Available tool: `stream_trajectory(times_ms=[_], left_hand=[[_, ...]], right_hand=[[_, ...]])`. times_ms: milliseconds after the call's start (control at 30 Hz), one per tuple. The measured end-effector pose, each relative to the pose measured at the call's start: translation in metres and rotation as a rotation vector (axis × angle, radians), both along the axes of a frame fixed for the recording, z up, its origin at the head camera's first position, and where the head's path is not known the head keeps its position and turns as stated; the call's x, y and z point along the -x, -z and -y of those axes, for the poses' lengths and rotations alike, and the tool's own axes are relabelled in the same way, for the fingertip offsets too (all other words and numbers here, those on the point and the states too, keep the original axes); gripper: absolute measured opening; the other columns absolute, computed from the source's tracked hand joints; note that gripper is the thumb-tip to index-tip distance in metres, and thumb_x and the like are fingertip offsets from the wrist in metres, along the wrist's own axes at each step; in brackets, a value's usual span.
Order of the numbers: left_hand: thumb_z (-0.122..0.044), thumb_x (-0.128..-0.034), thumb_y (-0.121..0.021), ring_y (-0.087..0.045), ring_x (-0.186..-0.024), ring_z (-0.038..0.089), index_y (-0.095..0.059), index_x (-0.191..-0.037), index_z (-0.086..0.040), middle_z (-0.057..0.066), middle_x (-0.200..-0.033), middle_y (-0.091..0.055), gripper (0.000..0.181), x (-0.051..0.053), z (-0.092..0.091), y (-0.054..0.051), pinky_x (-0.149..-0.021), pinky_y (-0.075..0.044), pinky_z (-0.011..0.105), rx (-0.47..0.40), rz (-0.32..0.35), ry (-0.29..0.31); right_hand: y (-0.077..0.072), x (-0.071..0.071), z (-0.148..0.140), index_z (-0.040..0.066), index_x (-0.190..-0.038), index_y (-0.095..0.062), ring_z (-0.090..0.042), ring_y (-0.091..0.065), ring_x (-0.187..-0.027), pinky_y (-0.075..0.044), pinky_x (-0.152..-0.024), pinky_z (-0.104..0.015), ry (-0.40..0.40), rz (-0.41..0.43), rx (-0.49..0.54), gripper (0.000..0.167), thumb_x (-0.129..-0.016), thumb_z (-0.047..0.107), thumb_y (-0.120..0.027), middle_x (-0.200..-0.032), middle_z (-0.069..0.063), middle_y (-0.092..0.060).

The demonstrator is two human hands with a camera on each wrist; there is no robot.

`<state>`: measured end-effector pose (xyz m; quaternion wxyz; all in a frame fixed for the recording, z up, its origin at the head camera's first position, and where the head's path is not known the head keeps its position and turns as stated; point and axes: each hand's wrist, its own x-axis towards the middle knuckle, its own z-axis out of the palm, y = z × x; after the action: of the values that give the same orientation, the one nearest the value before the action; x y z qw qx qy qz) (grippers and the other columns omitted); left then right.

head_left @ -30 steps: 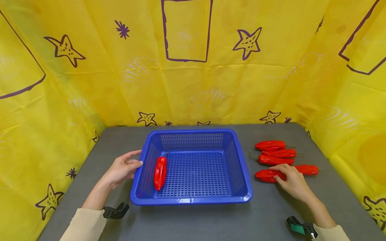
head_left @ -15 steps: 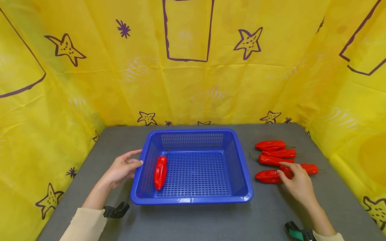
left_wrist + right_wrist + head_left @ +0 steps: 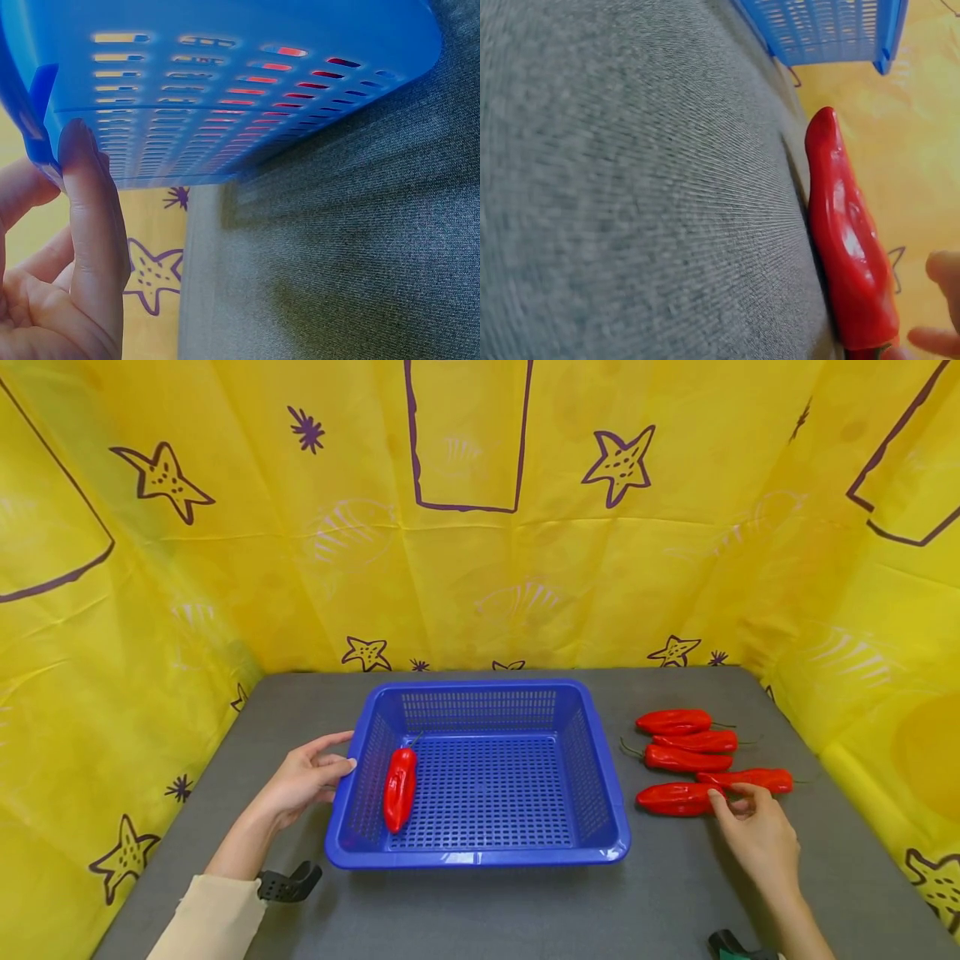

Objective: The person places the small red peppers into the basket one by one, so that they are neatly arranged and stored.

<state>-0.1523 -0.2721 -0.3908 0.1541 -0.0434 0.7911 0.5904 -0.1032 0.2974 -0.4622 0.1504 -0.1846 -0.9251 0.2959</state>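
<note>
My left hand [image 3: 303, 781] grips the left rim of a blue plastic basket [image 3: 480, 858], thumb on the edge and other fingers beneath it. The left wrist view shows the fingers [image 3: 94, 225] against the slotted basket wall [image 3: 157, 90]. Inside the basket, near its left wall, lies one red pepper [image 3: 400, 791]. On the right, my right hand [image 3: 761, 835] is at the stem end of the nearest red pepper [image 3: 675, 799], thumb and forefinger apart. That pepper [image 3: 847, 240] lies on the table in the right wrist view, with fingertips close to its stem.
Several more red peppers lie behind the nearest one, among them a rear pepper [image 3: 673, 721] and a right-hand pepper [image 3: 765, 779]. The grey table [image 3: 480, 914] meets a yellow patterned cloth [image 3: 480, 585] at the back and sides.
My right hand has slid rightward along the nearest pepper, from its body to its stem end. The pepper has barely moved. My left hand stays on the basket rim.
</note>
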Motion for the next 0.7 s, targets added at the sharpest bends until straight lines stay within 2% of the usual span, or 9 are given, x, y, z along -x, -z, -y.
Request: stream_trajectory(times_ms=[67,133,367,700], left_hand=[[-0.022,-0.0877,-0.063,-0.067,-0.081,0.024,-0.029,-0.142,-0.009,0.012,-0.095,-0.067,0.065,0.0,0.0,0.0,-0.069,-0.056,0.039,0.001,0.001,-0.001],[-0.022,-0.0877,-0.063,-0.067,-0.081,0.024,-0.029,-0.142,-0.009,0.012,-0.095,-0.067,0.066,0.0,0.0,0.0,-0.069,-0.056,0.039,-0.001,0.002,0.001],[-0.022,-0.0879,-0.062,-0.067,-0.081,0.024,-0.029,-0.142,-0.008,0.012,-0.096,-0.067,0.066,0.0,0.0,0.0,-0.069,-0.056,0.039,-0.002,0.003,0.004],[-0.022,-0.088,-0.062,-0.067,-0.081,0.024,-0.029,-0.142,-0.008,0.013,-0.097,-0.067,0.065,0.0,0.0,-0.001,-0.07,-0.056,0.039,0.0,0.003,0.001]], right_hand=[[0.001,-0.001,0.0,0.002,-0.117,-0.053,-0.029,-0.057,-0.076,-0.038,-0.06,-0.044,-0.005,0.051,0.005,0.052,-0.087,0.043,-0.056,-0.088,-0.015,-0.062],[0.002,0.0,-0.001,0.0,-0.12,-0.05,-0.034,-0.057,-0.079,-0.038,-0.06,-0.045,-0.013,0.089,0.011,0.057,-0.087,0.046,-0.055,-0.09,-0.016,-0.062],[0.004,0.004,0.0,-0.003,-0.123,-0.046,-0.036,-0.055,-0.082,-0.039,-0.062,-0.049,-0.011,0.147,0.026,0.065,-0.086,0.051,-0.052,-0.093,-0.019,-0.059],[0.001,0.011,0.003,-0.005,-0.12,-0.043,-0.035,-0.054,-0.08,-0.04,-0.061,-0.046,-0.027,0.236,0.032,0.073,-0.085,0.058,-0.049,-0.095,-0.024,-0.055]])
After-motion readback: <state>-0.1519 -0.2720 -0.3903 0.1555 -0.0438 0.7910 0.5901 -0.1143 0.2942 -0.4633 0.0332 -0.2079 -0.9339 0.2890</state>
